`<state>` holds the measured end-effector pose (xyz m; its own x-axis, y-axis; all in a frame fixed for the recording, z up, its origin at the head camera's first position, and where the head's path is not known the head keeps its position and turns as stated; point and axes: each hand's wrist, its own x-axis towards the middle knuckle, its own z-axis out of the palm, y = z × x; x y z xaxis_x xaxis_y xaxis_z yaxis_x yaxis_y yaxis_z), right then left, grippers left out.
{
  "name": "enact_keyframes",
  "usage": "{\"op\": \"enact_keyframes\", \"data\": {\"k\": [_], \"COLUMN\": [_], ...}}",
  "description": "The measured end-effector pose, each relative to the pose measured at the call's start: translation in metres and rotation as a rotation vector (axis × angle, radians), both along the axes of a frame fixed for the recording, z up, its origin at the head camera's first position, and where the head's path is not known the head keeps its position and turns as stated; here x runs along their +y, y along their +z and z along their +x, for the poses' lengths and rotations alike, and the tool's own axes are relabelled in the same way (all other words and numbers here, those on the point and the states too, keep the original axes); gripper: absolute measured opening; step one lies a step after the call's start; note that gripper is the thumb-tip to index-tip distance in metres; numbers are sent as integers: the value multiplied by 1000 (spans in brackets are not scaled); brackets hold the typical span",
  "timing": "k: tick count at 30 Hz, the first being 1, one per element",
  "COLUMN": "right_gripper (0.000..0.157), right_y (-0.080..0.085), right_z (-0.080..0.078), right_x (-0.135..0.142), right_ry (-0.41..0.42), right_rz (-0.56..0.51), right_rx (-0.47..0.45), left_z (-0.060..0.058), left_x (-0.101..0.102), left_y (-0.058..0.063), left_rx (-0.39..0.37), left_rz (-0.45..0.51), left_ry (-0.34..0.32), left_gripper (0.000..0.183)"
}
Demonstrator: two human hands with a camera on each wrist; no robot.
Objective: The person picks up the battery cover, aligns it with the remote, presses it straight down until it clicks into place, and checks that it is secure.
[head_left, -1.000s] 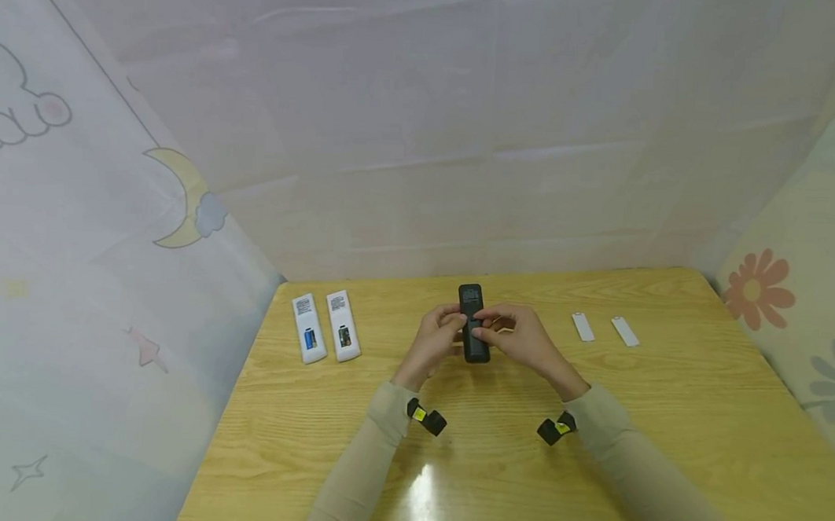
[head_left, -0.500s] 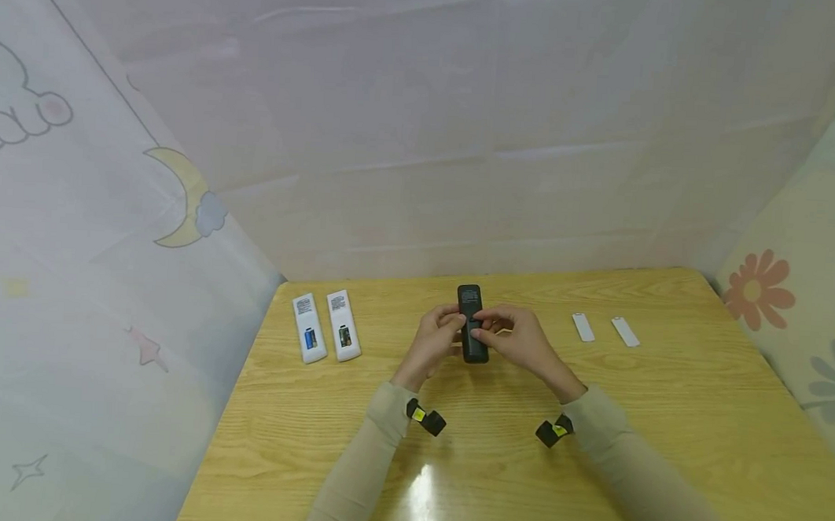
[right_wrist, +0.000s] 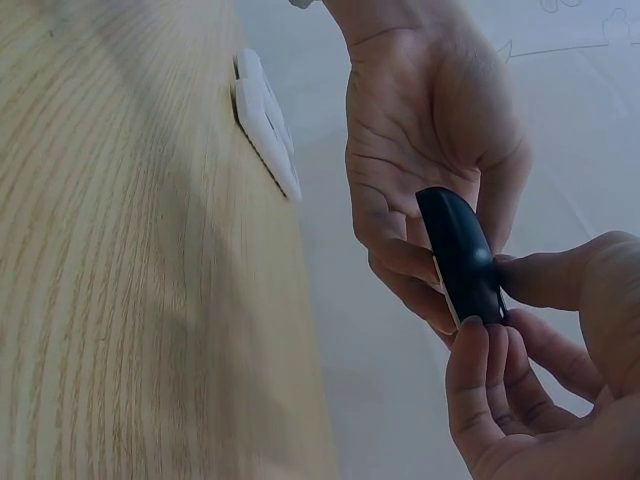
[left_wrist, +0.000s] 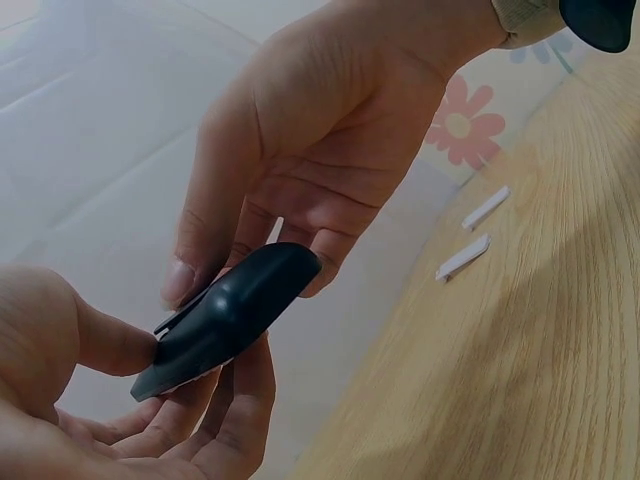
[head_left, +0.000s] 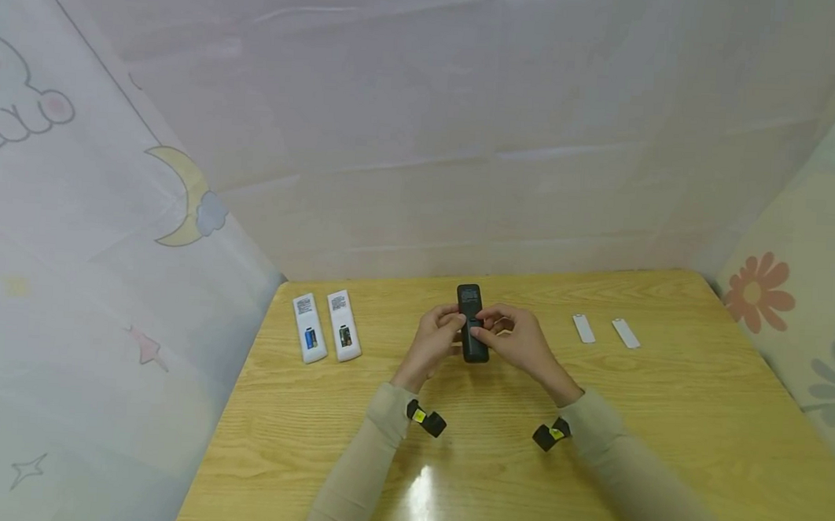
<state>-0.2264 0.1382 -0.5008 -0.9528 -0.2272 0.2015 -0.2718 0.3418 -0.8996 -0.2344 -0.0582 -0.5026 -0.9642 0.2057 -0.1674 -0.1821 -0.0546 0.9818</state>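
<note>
A black remote control is held above the table with its labelled back up, in the middle of the head view. My left hand grips its left side, thumb on the back and fingers underneath. From the right, my right hand pinches at the battery cover, with thumb and index finger on the remote's back. A thin edge of that cover stands slightly off the body in the left wrist view. Fingers hide part of the remote's middle.
Two white remotes lie back up at the left of the wooden table, each with batteries showing in an uncovered compartment. Two white battery covers lie at the right. Printed cloth walls stand behind and at both sides.
The right wrist has shifted slightly left, its thumb and index finger staying on the remote's back. The remote has turned a little, its top leaning slightly left. The left hand keeps its grip.
</note>
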Motion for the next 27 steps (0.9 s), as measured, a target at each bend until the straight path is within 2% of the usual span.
{"op": "enact_keyframes", "data": {"k": [6, 16, 27], "right_gripper": [29, 42, 45], "right_y": [2, -1, -4], "right_z": [2, 2, 2], "right_x": [-1, 0, 2], "right_ry": [-24, -40, -12], "right_rz": [-2, -51, -93], "right_rx": [-32, -93, -160], "left_z": [1, 1, 2], "left_x": [0, 0, 0], "left_y": [1, 0, 0], "left_rx": [-1, 9, 12], "left_rz": [0, 9, 7], "left_ry": [8, 13, 4], "left_gripper": [47, 46, 47]}}
